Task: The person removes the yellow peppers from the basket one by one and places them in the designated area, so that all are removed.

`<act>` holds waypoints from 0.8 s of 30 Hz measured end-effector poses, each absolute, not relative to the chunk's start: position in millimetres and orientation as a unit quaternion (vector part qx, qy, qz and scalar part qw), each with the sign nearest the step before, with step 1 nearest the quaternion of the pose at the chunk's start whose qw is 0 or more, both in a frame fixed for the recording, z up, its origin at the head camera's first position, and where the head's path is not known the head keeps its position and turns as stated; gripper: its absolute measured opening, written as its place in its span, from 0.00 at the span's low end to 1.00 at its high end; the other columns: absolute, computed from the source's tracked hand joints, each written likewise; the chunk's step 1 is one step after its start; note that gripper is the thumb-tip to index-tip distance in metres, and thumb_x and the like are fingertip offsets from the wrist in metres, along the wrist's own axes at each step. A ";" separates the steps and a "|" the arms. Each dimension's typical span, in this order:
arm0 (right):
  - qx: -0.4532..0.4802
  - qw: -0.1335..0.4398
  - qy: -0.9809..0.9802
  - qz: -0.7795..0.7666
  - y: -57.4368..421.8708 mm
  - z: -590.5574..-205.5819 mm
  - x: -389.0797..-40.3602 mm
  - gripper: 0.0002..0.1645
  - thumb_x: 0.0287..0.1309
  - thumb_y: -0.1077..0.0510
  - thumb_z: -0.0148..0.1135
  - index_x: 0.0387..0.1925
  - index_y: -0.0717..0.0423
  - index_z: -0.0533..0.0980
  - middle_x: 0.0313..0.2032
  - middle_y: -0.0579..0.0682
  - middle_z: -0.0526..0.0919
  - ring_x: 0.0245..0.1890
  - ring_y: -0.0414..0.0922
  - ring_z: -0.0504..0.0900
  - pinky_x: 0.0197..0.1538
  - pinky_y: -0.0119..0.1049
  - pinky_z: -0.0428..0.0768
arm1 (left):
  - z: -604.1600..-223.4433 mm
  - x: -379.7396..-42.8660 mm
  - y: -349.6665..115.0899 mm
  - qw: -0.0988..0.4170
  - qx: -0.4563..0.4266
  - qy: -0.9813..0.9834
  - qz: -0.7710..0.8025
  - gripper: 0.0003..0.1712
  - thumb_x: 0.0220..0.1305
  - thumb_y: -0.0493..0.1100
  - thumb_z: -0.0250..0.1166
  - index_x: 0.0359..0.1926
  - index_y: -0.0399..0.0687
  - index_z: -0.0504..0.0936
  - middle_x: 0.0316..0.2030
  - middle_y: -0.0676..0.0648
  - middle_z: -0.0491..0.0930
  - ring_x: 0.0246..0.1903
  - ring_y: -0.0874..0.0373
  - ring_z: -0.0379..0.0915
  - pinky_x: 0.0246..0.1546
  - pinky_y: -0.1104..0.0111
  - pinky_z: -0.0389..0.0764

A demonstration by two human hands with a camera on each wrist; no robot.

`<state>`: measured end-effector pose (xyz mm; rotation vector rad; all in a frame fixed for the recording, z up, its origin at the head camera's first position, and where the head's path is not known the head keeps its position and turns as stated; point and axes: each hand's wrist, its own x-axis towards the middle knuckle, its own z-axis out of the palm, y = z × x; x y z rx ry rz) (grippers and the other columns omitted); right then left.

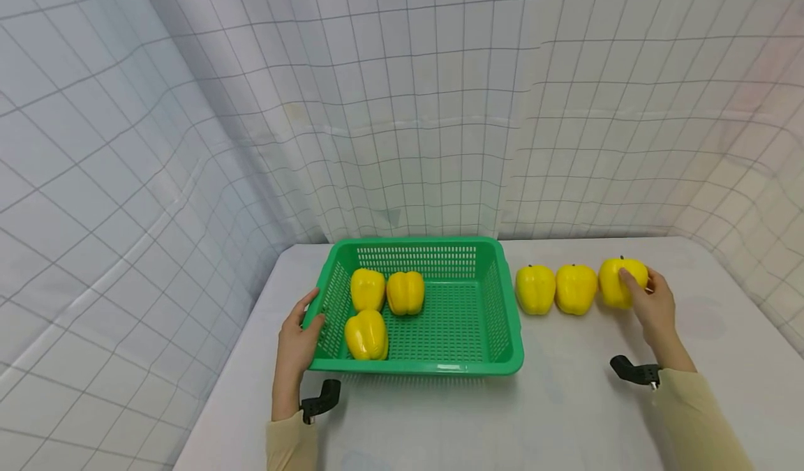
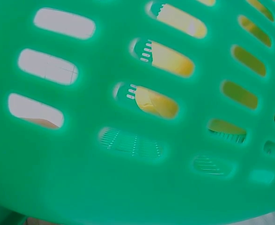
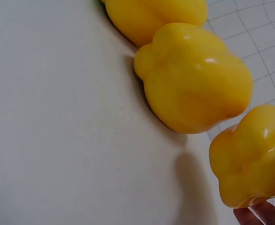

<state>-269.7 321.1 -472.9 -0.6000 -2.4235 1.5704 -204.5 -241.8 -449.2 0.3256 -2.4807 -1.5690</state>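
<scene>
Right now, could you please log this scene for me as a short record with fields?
Left hand: left hand grips the left rim of the green basket
Right hand: right hand holds the far-right pepper
In basket: three yellow peppers, at its left side
On table: two more peppers, in a row right of the basket
Surface: white table

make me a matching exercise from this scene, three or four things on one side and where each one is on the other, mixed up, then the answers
Things:
1. green slotted plastic basket
2. left hand
3. right hand
4. lone yellow bell pepper in the basket's near left corner

Places or states:
A. grips the rightmost pepper of the row of three
B. lies in front of two other peppers
C. holds the basket's left rim
D. sits on the white table, left of the row

Pairs: 1-D, 2-C, 3-A, 4-B
</scene>
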 end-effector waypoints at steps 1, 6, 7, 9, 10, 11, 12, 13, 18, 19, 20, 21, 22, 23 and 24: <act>-0.205 0.090 -0.818 0.530 321.9 -473.9 -269.7 0.49 0.65 0.36 0.45 0.72 0.66 0.46 0.66 0.69 0.55 0.59 0.61 0.58 0.53 0.44 0.67 | -449.3 -204.6 -241.7 0.094 0.109 -0.836 -0.529 0.28 0.68 0.41 0.54 0.68 0.57 0.66 0.48 0.36 0.76 0.31 0.47 0.75 0.27 0.62 0.76; -0.210 0.066 -0.818 0.532 325.2 -478.8 -269.8 0.51 0.64 0.35 0.44 0.72 0.68 0.43 0.67 0.72 0.50 0.62 0.64 0.55 0.60 0.55 0.60 | -449.0 -205.0 -241.4 0.091 0.109 -0.836 -0.531 0.28 0.69 0.41 0.54 0.68 0.58 0.66 0.48 0.36 0.76 0.31 0.47 0.75 0.27 0.63 0.76; -0.210 0.063 -0.818 0.532 325.5 -479.8 -269.8 0.52 0.64 0.34 0.43 0.72 0.68 0.43 0.67 0.72 0.50 0.62 0.64 0.55 0.60 0.56 0.60 | -448.8 -205.0 -241.4 0.091 0.109 -0.836 -0.530 0.28 0.69 0.41 0.54 0.68 0.58 0.66 0.48 0.36 0.76 0.31 0.47 0.75 0.27 0.63 0.76; -0.212 0.060 -0.817 0.534 326.2 -482.7 -270.5 0.51 0.64 0.35 0.43 0.71 0.68 0.43 0.66 0.73 0.51 0.62 0.64 0.55 0.60 0.56 0.60 | -448.2 -204.9 -241.4 0.091 0.109 -0.838 -0.527 0.28 0.69 0.42 0.54 0.68 0.58 0.66 0.49 0.36 0.75 0.31 0.47 0.75 0.27 0.63 0.75; -0.213 0.057 -0.816 0.535 326.5 -483.7 -271.0 0.52 0.64 0.34 0.43 0.71 0.68 0.43 0.66 0.73 0.51 0.63 0.65 0.55 0.60 0.56 0.60 | -447.9 -204.9 -241.4 0.090 0.109 -0.839 -0.526 0.28 0.69 0.42 0.54 0.68 0.59 0.66 0.49 0.36 0.75 0.31 0.47 0.74 0.27 0.63 0.75; -0.213 0.055 -0.815 0.536 326.4 -485.0 -271.3 0.52 0.64 0.34 0.43 0.72 0.68 0.42 0.66 0.73 0.51 0.63 0.65 0.55 0.60 0.56 0.60 | -447.7 -204.7 -241.5 0.090 0.110 -0.839 -0.525 0.28 0.69 0.42 0.54 0.69 0.58 0.65 0.49 0.36 0.75 0.31 0.47 0.74 0.27 0.63 0.75; -0.214 0.053 -0.813 0.539 326.5 -486.0 -272.0 0.53 0.64 0.34 0.43 0.72 0.68 0.42 0.67 0.73 0.50 0.63 0.65 0.55 0.60 0.56 0.60 | -447.5 -204.6 -241.5 0.090 0.111 -0.839 -0.524 0.28 0.69 0.42 0.54 0.69 0.58 0.65 0.49 0.36 0.75 0.31 0.47 0.74 0.28 0.63 0.75; -0.215 0.052 -0.811 0.541 326.3 -486.8 -272.6 0.53 0.63 0.33 0.43 0.72 0.67 0.42 0.67 0.72 0.50 0.63 0.65 0.55 0.61 0.56 0.60 | -447.3 -204.3 -241.5 0.089 0.112 -0.839 -0.525 0.28 0.69 0.42 0.54 0.69 0.58 0.65 0.49 0.36 0.75 0.31 0.47 0.74 0.28 0.63 0.75; -0.216 0.044 -0.811 0.542 326.1 -488.9 -273.6 0.55 0.62 0.31 0.43 0.72 0.67 0.40 0.68 0.72 0.47 0.65 0.66 0.52 0.62 0.58 0.57 | -447.3 -203.9 -241.2 0.086 0.118 -0.836 -0.529 0.27 0.69 0.42 0.53 0.69 0.58 0.65 0.48 0.36 0.75 0.31 0.47 0.74 0.28 0.63 0.76; -0.216 0.043 -0.813 0.540 326.0 -489.0 -273.2 0.56 0.62 0.31 0.43 0.72 0.67 0.40 0.68 0.73 0.47 0.65 0.67 0.51 0.62 0.58 0.57 | -447.4 -204.0 -241.0 0.086 0.117 -0.836 -0.529 0.27 0.69 0.42 0.53 0.69 0.58 0.65 0.48 0.36 0.75 0.31 0.47 0.74 0.28 0.63 0.76; -0.215 0.043 -0.815 0.537 325.9 -488.9 -272.8 0.55 0.62 0.31 0.42 0.72 0.68 0.40 0.68 0.73 0.47 0.65 0.67 0.51 0.62 0.58 0.57 | -447.4 -204.1 -240.9 0.087 0.117 -0.836 -0.528 0.28 0.69 0.42 0.53 0.69 0.58 0.65 0.48 0.36 0.75 0.31 0.47 0.74 0.28 0.63 0.76; -0.215 0.042 -0.816 0.535 325.5 -488.8 -272.2 0.55 0.62 0.31 0.42 0.72 0.68 0.40 0.67 0.73 0.47 0.65 0.67 0.51 0.62 0.58 0.57 | -447.6 -204.3 -240.9 0.088 0.116 -0.837 -0.528 0.28 0.69 0.42 0.53 0.69 0.58 0.65 0.48 0.36 0.75 0.31 0.47 0.74 0.28 0.63 0.76; -0.214 0.041 -0.817 0.533 325.1 -488.8 -271.7 0.56 0.62 0.30 0.42 0.72 0.68 0.40 0.67 0.73 0.47 0.65 0.67 0.51 0.62 0.58 0.56 | -447.4 -204.3 -240.8 0.088 0.115 -0.838 -0.527 0.28 0.69 0.42 0.53 0.69 0.58 0.65 0.48 0.36 0.75 0.31 0.47 0.74 0.27 0.63 0.76; -0.213 0.040 -0.819 0.531 324.8 -488.6 -271.2 0.56 0.62 0.30 0.41 0.72 0.68 0.40 0.67 0.73 0.47 0.65 0.67 0.51 0.62 0.58 0.56 | -447.1 -204.2 -240.7 0.089 0.114 -0.838 -0.526 0.28 0.69 0.42 0.53 0.69 0.58 0.65 0.48 0.36 0.75 0.31 0.47 0.74 0.27 0.63 0.76; -0.212 0.040 -0.822 0.528 324.5 -488.7 -271.0 0.55 0.62 0.30 0.41 0.72 0.68 0.40 0.67 0.73 0.47 0.65 0.67 0.51 0.62 0.59 0.56 | -447.0 -204.3 -240.7 0.089 0.114 -0.838 -0.525 0.28 0.69 0.42 0.53 0.69 0.58 0.65 0.48 0.36 0.75 0.31 0.47 0.74 0.27 0.63 0.75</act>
